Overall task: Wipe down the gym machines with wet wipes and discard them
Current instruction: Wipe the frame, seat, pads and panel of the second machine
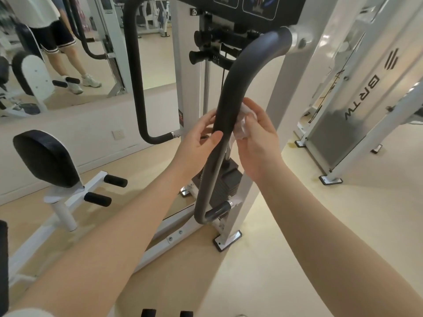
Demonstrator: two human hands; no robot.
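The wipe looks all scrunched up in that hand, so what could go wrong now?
The wet wipe is bunched in the right hand, so it may only clean one strip of the curved grey bar. A loose tail hangs down and could snag or tear. The left hand holds the bar bare, so it might smear the part just wiped.
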